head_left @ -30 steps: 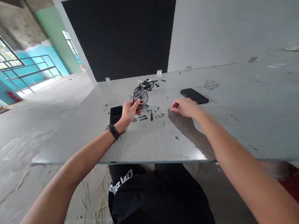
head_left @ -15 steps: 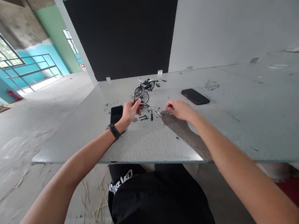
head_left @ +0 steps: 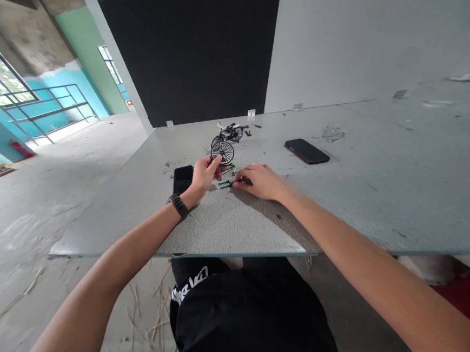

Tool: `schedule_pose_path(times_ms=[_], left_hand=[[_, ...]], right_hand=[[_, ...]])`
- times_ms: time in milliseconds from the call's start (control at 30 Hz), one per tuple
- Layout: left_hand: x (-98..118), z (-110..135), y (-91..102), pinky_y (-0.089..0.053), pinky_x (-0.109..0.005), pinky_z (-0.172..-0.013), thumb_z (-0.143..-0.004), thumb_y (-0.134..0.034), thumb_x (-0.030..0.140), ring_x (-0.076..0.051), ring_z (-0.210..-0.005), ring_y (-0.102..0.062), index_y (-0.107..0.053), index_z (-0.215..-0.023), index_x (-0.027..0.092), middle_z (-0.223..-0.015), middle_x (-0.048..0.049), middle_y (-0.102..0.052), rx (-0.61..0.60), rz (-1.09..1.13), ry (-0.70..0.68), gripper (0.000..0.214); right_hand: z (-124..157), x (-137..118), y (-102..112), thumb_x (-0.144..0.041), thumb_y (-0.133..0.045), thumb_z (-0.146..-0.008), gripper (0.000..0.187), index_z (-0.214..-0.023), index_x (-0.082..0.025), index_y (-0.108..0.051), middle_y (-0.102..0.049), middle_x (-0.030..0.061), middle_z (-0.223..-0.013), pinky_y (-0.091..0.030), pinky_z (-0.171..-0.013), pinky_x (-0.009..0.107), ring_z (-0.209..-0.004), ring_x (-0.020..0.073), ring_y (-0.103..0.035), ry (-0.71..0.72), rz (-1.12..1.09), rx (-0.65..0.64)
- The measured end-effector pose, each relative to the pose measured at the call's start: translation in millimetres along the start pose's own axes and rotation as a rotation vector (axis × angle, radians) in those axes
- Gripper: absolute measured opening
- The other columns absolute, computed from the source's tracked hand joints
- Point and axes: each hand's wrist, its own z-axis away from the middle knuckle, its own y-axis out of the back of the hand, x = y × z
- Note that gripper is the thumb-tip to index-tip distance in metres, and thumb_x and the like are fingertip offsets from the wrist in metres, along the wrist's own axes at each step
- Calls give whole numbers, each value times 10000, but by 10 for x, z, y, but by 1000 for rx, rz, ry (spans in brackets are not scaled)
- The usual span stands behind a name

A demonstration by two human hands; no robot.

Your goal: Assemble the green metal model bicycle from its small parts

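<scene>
Left hand: this one (head_left: 203,175) has its grip pinched on the little black spoked wheel with the pale rim (head_left: 222,153), thumb up against the bottom edge.
Wheel: up on edge just beyond the left fingers, right in front of the toy bike from this angle.
Right hand: down low over the parts (head_left: 262,182), fingers curled. Honestly can't tell if that grip has anything in it, the fingers hide it.
Small parts: a dark green forked piece (head_left: 225,185) is right at the right fingertips, and a thin green frame-like piece (head_left: 228,168) sits between the two hands.
Toy bike: black and silver miniature bicycle (head_left: 230,134), further back.
Phone: black slab with rounded corners (head_left: 307,151), lying flat beyond the right hand.
Black thing: dark rectangular object (head_left: 183,179) just left of the left hand.
Bench: grey, streaky-topped (head_left: 122,210), everything's on it.
Wrist: chunky black watch (head_left: 178,204), left arm.
</scene>
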Motion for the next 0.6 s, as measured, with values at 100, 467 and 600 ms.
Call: schedule_pose_path(times_ms=[100, 467, 600], left_hand=[[5, 1, -5, -459, -203, -486, -915, -663, 500, -79, -500, -557, -685, -886, 138, -701, -37, -692, -1, 10, 10, 364], [24, 9, -11, -459, -196, -481, -927, -665, 465, -73, -491, -542, -683, -875, 128, -688, -38, -697, -6, 10, 17, 342], [32, 10, -5, -455, -197, -473, -928, -669, 440, -73, -485, -542, -684, -863, 125, -681, -38, -692, -7, 18, 18, 322]], right_hand=[[7, 110, 13, -499, -560, -966, 296, -927, -238, -694, -728, 88, -995, -377, -809, 396, -992, 294, -624, -91, 49, 15], [22, 245, -33, -209, -476, -995, 245, -1178, -212, -639, -729, 117, -1081, -394, -865, 437, -1099, 321, -619, -197, 55, -7], [56, 287, 71, -227, -363, -1034, 350, -1165, -206, -686, -666, 157, -1203, -409, -899, 457, -1135, 335, -593, -257, 64, 41]])
